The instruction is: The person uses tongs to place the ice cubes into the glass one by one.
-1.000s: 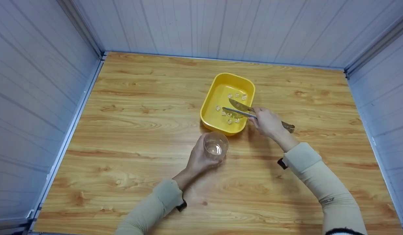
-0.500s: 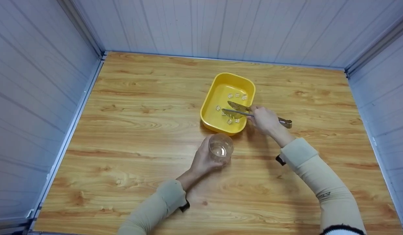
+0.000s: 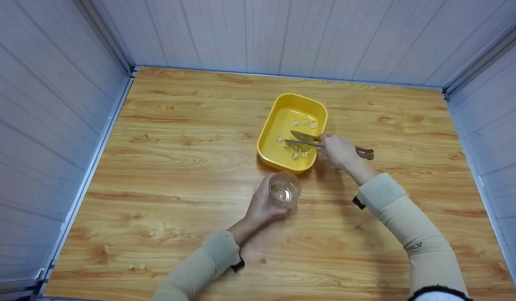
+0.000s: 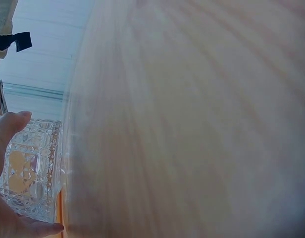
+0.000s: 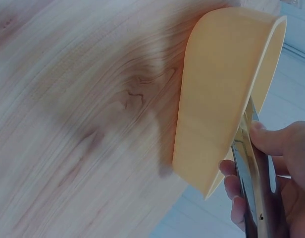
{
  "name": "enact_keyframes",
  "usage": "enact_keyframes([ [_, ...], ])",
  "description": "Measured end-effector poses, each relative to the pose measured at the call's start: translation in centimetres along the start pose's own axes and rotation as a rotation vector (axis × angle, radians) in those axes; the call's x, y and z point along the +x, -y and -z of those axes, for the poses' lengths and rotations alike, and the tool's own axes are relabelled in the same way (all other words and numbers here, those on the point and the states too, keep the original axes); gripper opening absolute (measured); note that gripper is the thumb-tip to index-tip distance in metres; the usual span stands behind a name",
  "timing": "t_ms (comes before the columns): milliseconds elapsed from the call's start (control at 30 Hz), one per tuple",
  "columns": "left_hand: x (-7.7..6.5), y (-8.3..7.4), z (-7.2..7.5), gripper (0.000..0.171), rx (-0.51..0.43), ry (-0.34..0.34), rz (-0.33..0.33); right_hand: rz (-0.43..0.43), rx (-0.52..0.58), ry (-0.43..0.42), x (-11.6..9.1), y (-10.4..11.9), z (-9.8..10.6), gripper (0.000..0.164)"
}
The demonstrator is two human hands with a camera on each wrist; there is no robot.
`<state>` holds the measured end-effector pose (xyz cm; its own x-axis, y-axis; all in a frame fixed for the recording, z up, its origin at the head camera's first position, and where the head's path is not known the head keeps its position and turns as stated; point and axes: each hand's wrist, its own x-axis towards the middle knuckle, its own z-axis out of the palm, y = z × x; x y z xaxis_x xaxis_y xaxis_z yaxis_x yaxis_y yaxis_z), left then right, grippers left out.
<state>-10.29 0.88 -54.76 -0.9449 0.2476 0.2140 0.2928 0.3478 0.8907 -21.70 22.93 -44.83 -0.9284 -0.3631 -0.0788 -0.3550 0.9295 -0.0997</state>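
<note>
Around a clear patterned glass curl the fingers of my left hand, just in front of the yellow tub. The left wrist view shows the cut pattern of the glass between thumb and fingers. My right hand grips metal tongs over the tub's right rim. Their two blades stand apart and reach down into the tub, among several small clear cubes. Whether a cube lies between the blade tips is hidden. In the right wrist view the tub's wall hides the tips.
A wood-grain table bears the tub. Pale panel walls rise behind it and on the left and right sides.
My left hand has moved the glass slightly to the right. The tongs have shifted slightly left, and their blades have come a little closer together.
</note>
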Motion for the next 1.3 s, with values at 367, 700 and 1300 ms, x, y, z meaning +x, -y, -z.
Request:
enact_keyframes([
  [367,-0.12,0.06,-0.07,0.095,0.0,-0.006,-0.01,0.006,0.004,0.016,0.07,0.11,0.28,0.023],
  [700,-0.2,0.06,-0.14,0.096,0.016,-0.017,-0.043,0.025,-0.006,0.007,0.27,-0.07,0.01,0.021],
  [1300,-0.25,-0.05,-0.03,0.095,-0.006,-0.019,-0.047,0.022,-0.025,0.029,0.67,0.39,0.23,0.017],
])
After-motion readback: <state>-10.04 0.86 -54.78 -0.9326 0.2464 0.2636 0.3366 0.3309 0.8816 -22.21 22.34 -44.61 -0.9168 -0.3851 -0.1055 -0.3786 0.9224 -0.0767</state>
